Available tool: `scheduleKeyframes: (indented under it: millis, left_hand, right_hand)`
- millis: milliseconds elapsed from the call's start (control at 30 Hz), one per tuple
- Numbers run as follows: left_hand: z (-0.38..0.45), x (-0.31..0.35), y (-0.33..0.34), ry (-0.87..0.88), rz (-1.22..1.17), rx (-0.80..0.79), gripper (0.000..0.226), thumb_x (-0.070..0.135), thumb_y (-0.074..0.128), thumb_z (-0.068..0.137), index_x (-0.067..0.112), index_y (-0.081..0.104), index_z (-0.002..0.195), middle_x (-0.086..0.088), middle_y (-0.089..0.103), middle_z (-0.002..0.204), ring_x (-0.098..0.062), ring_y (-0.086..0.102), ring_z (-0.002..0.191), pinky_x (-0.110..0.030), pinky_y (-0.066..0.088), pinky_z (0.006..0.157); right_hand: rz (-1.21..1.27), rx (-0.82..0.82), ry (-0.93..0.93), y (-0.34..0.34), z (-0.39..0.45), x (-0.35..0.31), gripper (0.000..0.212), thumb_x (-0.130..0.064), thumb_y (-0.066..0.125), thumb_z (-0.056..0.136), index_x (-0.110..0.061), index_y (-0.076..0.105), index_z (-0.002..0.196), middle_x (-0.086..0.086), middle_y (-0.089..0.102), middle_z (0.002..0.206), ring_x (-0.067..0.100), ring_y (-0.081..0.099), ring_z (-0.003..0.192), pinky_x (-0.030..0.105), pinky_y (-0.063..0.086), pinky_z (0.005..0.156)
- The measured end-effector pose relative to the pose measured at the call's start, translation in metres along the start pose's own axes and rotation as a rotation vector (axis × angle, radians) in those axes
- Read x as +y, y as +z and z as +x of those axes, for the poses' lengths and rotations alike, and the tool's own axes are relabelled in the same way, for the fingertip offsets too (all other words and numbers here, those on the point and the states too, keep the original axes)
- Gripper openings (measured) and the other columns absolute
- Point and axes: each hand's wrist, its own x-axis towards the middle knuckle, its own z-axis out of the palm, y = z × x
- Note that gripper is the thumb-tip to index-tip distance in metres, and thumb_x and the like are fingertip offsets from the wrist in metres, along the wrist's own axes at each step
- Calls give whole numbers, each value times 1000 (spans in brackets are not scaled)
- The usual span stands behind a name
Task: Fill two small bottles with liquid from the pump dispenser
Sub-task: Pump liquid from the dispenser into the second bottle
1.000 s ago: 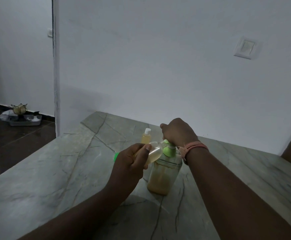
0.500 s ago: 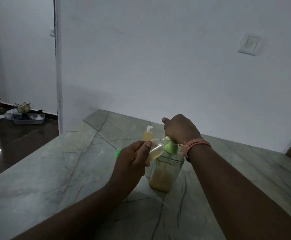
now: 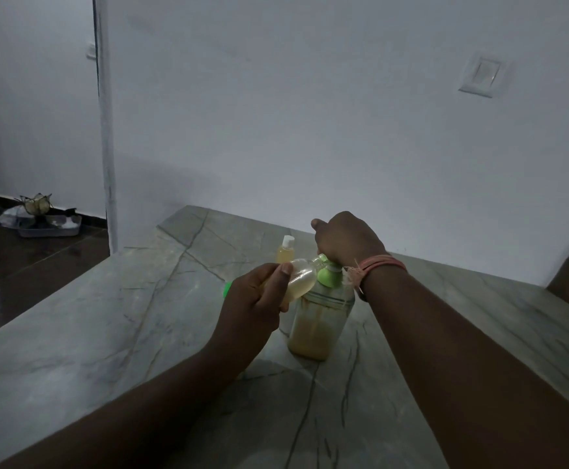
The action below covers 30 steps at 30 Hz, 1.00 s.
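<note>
Yellowish liquid could be spilled onto the marble counter if the tilted small bottle, gripped by the left hand, drifts off the spout while the pump dispenser is pressed by the curled right hand. A capped second bottle stands behind.

Readable text: none that I can make out anywhere in my head view.
Pump dispenser: I see a clear body with amber liquid and a green collar; no label or brand shows on the side facing me.
Small bottle in hand: clear plastic, tilted, no print visible to me.
Capped small bottle: plain, with a white cap; no lettering I can read.
Wall switch: a blank white plate, no marking.
Light: dim, so any fine print would be too faint for me to tell.
</note>
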Motion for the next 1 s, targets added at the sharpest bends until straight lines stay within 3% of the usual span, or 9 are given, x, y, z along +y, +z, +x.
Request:
scheduleKeyframes:
  millis: [167, 333, 433, 833, 1000]
  left_hand:
    - [-1, 3, 2, -2, -25, -1, 29, 36, 48, 105, 20, 72, 107, 1, 62, 64, -7, 53, 51, -23, 39, 46]
    - [1, 0, 1, 8, -3, -5, 30, 34, 48, 106, 16, 72, 106, 2, 61, 63, -7, 54, 51, -23, 39, 45]
    - [0, 1, 1, 5, 2, -2, 28, 34, 48, 106, 19, 72, 105, 1, 62, 64, -7, 54, 51, -24, 40, 45]
    - [0, 4, 1, 10, 11, 1, 29, 34, 48, 105, 17, 71, 105, 2, 61, 63, -6, 54, 50, -23, 40, 46]
    - [0, 7, 2, 0, 8, -4, 31, 35, 48, 105, 15, 71, 108, 1, 61, 66, -5, 55, 52, -22, 40, 47]
  right_hand:
    - [-59, 51, -35, -8, -1, -8, 35, -47, 47, 96, -15, 52, 83, 5, 61, 92, 27, 59, 91, 36, 48, 87]
    - [4, -19, -23, 4, 1, -1, 36, -40, 45, 84, -11, 66, 88, 7, 72, 94, 29, 64, 87, 36, 52, 80]
    - [-1, -20, -14, 1, -2, -3, 38, -43, 47, 86, -11, 69, 90, 8, 73, 95, 30, 65, 88, 38, 53, 85]
    - [18, 10, -16, 5, 5, 4, 39, -43, 50, 86, -11, 72, 86, 5, 74, 91, 27, 66, 85, 38, 53, 85]
    - [-74, 38, -46, -5, 3, -5, 36, -45, 50, 90, -14, 62, 77, 7, 69, 90, 30, 64, 86, 36, 51, 82]
